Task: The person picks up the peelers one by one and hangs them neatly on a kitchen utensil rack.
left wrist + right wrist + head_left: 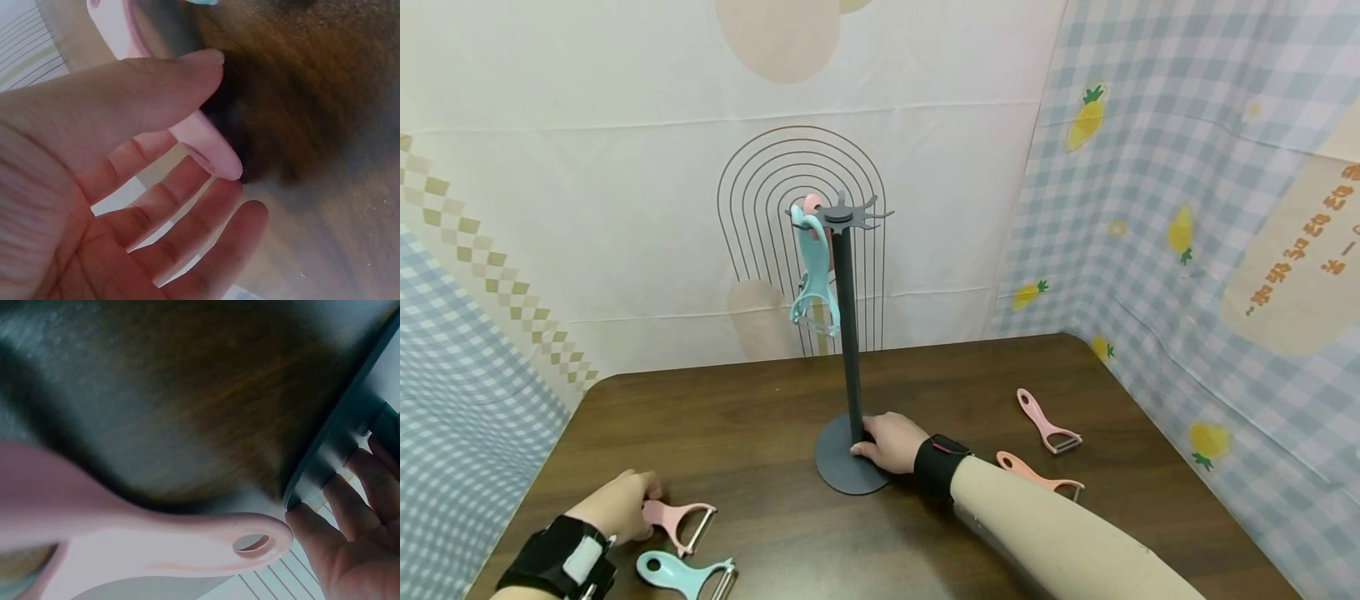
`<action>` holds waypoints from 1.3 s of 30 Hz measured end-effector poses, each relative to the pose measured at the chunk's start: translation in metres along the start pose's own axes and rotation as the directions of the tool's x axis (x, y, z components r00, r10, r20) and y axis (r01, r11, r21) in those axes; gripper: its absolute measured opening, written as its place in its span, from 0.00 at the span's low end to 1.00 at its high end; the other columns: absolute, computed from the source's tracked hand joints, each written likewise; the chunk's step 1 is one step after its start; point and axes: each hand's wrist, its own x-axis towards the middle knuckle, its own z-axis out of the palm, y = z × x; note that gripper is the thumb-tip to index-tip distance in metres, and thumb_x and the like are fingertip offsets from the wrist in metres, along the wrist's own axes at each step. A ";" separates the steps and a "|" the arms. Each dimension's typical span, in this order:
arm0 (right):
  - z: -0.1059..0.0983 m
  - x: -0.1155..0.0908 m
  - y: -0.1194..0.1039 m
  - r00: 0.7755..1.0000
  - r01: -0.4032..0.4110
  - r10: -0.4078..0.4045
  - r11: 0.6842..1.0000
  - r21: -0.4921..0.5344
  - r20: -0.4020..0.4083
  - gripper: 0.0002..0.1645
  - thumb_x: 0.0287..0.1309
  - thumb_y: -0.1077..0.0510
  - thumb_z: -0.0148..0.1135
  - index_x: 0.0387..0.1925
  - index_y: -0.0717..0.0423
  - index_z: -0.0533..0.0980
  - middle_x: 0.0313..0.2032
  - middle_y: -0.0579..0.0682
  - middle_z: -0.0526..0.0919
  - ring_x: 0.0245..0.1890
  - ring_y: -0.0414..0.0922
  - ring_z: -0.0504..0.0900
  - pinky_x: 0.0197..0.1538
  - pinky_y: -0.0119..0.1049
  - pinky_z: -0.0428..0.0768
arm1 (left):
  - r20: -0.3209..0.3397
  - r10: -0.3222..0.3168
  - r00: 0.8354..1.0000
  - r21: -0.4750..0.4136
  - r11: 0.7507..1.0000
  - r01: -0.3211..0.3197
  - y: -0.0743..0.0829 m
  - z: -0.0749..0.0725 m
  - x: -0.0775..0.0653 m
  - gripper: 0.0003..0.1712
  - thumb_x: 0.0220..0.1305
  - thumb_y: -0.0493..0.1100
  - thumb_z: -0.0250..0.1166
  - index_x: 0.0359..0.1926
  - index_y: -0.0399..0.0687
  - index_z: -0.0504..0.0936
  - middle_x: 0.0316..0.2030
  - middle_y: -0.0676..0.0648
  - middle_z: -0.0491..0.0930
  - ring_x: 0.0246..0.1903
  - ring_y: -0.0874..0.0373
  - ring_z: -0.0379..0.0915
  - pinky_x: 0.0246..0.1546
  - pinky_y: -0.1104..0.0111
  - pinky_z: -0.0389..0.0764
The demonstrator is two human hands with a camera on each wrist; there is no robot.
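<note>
My left hand (621, 504) pinches the handle of a pink peeler (679, 518) at the table's front left. In the left wrist view, the thumb lies across the pink handle (209, 150), with the fingers on its other side. Just in front lies a light blue peeler (681, 573). My right hand (893, 442) grips the foot of a dark grey stand (847, 342), thumb low by its round base (842, 471). From the stand's hooked top hangs a light blue peeler (814, 267), partly covering a pink peeler (812, 202).
At the right of the table lie a pink peeler (1047, 423) and an orange peeler (1037, 475), the latter close to my right forearm. A pinkish peeler handle (187, 540) looms large in the right wrist view. Cloth curtains (955, 208) hang behind the table (737, 400).
</note>
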 end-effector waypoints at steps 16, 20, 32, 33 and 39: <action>-0.001 -0.004 -0.002 1.000 0.024 -0.024 1.000 -0.010 -0.014 0.23 0.62 0.46 0.59 0.53 0.56 0.77 0.40 0.51 0.87 0.36 0.37 0.81 0.41 0.37 0.82 | -0.027 -0.017 1.000 0.063 0.998 0.019 -0.001 0.003 0.001 0.09 0.48 0.26 0.59 0.32 0.39 0.77 0.28 0.42 0.74 0.28 0.51 0.72 0.30 0.53 0.78; -0.001 -0.004 -0.003 1.000 0.015 -0.015 1.000 -0.008 -0.008 0.24 0.62 0.46 0.59 0.52 0.56 0.77 0.41 0.51 0.86 0.36 0.38 0.81 0.42 0.37 0.82 | -0.068 -0.034 0.997 0.113 0.993 0.041 -0.002 0.003 0.001 0.07 0.51 0.27 0.60 0.30 0.39 0.78 0.27 0.41 0.76 0.29 0.48 0.75 0.29 0.50 0.79; 0.000 -0.004 -0.004 0.999 0.028 -0.028 1.000 0.002 -0.019 0.21 0.62 0.46 0.59 0.49 0.56 0.78 0.37 0.50 0.86 0.33 0.36 0.80 0.39 0.35 0.81 | -0.130 -0.026 0.991 0.136 0.990 0.044 -0.006 0.004 -0.001 0.07 0.53 0.36 0.68 0.25 0.42 0.77 0.24 0.43 0.80 0.25 0.48 0.76 0.27 0.49 0.78; 0.000 -0.004 -0.004 0.999 0.027 -0.027 1.000 0.002 -0.019 0.21 0.62 0.46 0.59 0.50 0.56 0.78 0.37 0.50 0.86 0.33 0.36 0.80 0.39 0.36 0.81 | -0.129 -0.028 0.991 0.132 0.990 0.045 -0.007 0.004 -0.001 0.06 0.54 0.36 0.68 0.25 0.42 0.78 0.24 0.43 0.80 0.25 0.48 0.76 0.26 0.49 0.78; 0.002 -0.003 -0.002 1.000 0.012 -0.012 1.000 -0.007 -0.020 0.22 0.62 0.45 0.59 0.50 0.56 0.77 0.38 0.50 0.86 0.32 0.36 0.79 0.39 0.35 0.81 | -0.127 -0.041 0.991 0.096 0.994 0.053 -0.008 -0.001 -0.001 0.08 0.55 0.38 0.67 0.23 0.45 0.76 0.21 0.45 0.78 0.21 0.54 0.72 0.22 0.52 0.75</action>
